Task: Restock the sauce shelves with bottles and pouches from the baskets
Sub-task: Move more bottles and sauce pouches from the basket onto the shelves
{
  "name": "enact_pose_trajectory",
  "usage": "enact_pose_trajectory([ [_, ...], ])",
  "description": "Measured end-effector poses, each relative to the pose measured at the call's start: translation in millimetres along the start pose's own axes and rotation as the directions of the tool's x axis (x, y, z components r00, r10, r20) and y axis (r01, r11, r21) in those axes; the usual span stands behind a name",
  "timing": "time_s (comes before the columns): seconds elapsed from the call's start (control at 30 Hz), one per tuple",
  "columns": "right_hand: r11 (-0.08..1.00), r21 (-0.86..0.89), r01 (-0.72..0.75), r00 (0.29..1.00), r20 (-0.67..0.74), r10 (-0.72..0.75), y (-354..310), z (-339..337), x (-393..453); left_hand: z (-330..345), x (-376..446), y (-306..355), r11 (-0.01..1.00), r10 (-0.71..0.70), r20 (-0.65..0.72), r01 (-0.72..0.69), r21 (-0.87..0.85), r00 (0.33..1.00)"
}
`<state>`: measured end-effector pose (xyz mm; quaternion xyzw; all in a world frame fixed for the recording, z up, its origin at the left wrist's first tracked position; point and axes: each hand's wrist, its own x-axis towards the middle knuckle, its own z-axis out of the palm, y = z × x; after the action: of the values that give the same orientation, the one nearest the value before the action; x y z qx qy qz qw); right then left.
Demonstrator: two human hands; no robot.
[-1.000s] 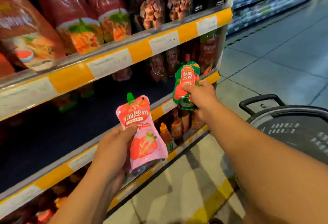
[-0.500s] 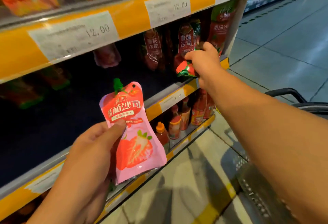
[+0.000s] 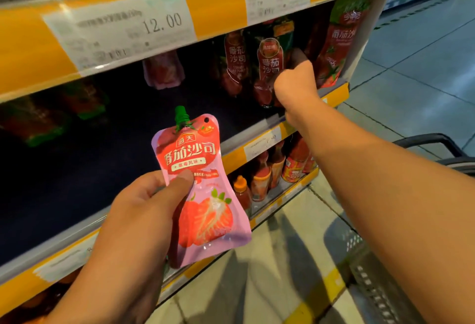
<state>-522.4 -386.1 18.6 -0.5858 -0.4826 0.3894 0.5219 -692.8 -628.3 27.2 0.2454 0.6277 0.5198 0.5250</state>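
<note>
- A person restocking a supermarket sauce aisle reaches the right hand deep into the middle shelf, near its right end, where it rests against a dark red pouch standing among others just behind the front lip; whether the fingers are curled round it or only steadying it cannot be told, as they are hidden in shadow.
- The left hand pinches a pink strawberry pouch between thumb and fingers, green cap up and label outward, held in front of the shelf edge, seemingly ready to go in next.
- Sauce bottles line the bottom shelf below; the dark rim of a basket shows at far right.
- Half a second earlier the right hand was still at the shelf's front with its pouch's green-and-red base visible; now it has pushed further in and the pouch stands upright in the row. The pink pouch has barely moved.
</note>
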Motion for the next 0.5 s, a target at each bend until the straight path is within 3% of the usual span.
enact_pose_trajectory([
  [0.17, 0.998, -0.069, 0.008, 0.999, -0.043, -0.011, 1, -1, -2, -3, -1, 2, 1.000, 0.001, 0.003, -0.001, 0.008, 1.000],
  [0.37, 0.879, -0.476, -0.002, 0.981, -0.172, -0.091, 1, -7, -11, -7, -3, 4, 1.000, -0.011, -0.005, 0.011, 0.017, 1.000],
  [0.5, 0.893, -0.445, 0.062, 0.985, -0.118, -0.127, 4, -3, -14, -6, -4, 3, 0.999, -0.018, -0.006, 0.018, 0.030, 1.000],
])
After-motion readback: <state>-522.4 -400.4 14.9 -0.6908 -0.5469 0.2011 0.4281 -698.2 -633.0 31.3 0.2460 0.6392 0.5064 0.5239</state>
